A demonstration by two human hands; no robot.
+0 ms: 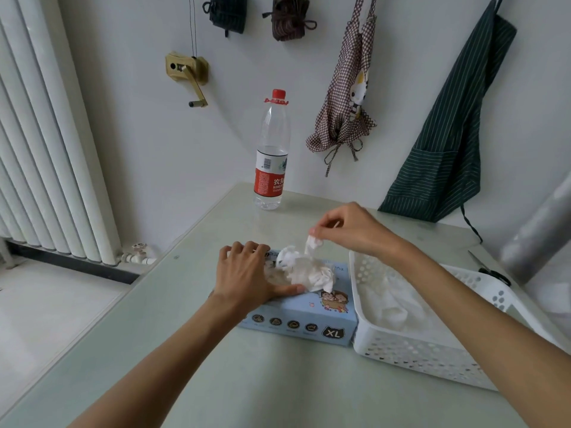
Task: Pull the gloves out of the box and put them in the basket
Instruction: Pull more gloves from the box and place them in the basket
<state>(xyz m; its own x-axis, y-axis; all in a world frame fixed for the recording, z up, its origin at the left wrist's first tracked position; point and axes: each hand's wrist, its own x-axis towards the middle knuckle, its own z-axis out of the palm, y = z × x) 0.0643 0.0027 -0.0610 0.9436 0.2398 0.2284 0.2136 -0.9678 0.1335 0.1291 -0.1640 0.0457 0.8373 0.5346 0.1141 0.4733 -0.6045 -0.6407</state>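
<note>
Head view: left hand [247, 273] pressing flat, fingers straight, on blue box [296, 319]; right hand [349, 230] pinching glove [313, 242] tip, lifting above box opening; white basket [401, 350] touching box's right side, holding gloves.

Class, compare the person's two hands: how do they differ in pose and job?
The left hand lies spread flat on the blue box, steadying it; the right hand is raised above it, pinching a white glove. Both are bare and work over the same box.
</note>
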